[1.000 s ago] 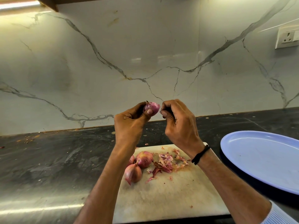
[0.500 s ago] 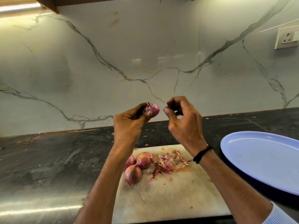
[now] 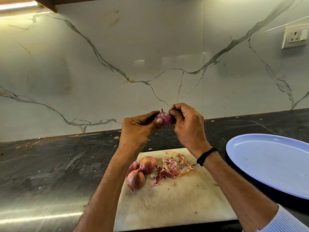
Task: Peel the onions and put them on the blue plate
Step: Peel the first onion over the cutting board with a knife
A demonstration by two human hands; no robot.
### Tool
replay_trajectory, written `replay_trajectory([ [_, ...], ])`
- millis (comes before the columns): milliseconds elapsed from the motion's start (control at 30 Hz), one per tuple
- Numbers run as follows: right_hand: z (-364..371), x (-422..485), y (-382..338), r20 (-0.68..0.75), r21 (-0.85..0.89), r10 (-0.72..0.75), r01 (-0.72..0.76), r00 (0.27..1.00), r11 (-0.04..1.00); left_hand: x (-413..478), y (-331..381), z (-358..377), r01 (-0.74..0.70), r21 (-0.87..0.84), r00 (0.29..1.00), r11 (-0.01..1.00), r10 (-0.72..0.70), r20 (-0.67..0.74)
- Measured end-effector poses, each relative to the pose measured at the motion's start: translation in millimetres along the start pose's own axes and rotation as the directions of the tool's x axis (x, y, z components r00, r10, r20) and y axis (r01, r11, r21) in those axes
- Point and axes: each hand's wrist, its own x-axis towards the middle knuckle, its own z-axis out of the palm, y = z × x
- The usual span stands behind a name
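A small purple onion [image 3: 164,118] is held up above the counter between both hands. My left hand [image 3: 138,129] grips it from the left, thumb across its front. My right hand [image 3: 187,124] pinches its right side with curled fingers. Below, on the pale cutting board [image 3: 167,206], lie three unpeeled onions [image 3: 136,179], one partly hidden by my left forearm, next to a heap of purple peelings [image 3: 168,168]. The blue plate [image 3: 270,164] lies on the counter at the right with nothing on it.
The dark stone counter [image 3: 50,164] stretches left, with crumbs near the wall. A marble backsplash rises behind. A white wall socket [image 3: 295,36] sits at the upper right. A black band circles my right wrist.
My right hand, which had drawn a little away from the onion half a second ago, has come back and now pinches its right side. The onion has turned slightly in my left hand.
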Motion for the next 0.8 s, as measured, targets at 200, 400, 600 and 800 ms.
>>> replay_trajectory([
  [200,-7,3,-6,0.135,0.241,0.158,-0.187,0.978,0.952,0,6,0,0.148,-0.355,0.985,0.923,-0.171,-0.033],
  [400,-4,4,-6,0.307,0.262,0.148,-0.233,0.940,0.937,-1,10,1,0.298,-0.419,0.937,0.858,-0.347,-0.044],
  [600,-2,2,-6,0.341,0.266,0.136,-0.234,0.930,0.935,-1,11,5,0.352,-0.390,0.914,0.851,-0.402,-0.053],
  [800,3,-2,-9,0.222,0.277,0.132,-0.192,0.966,0.942,-4,11,5,0.357,-0.322,0.919,0.877,-0.392,-0.048],
])
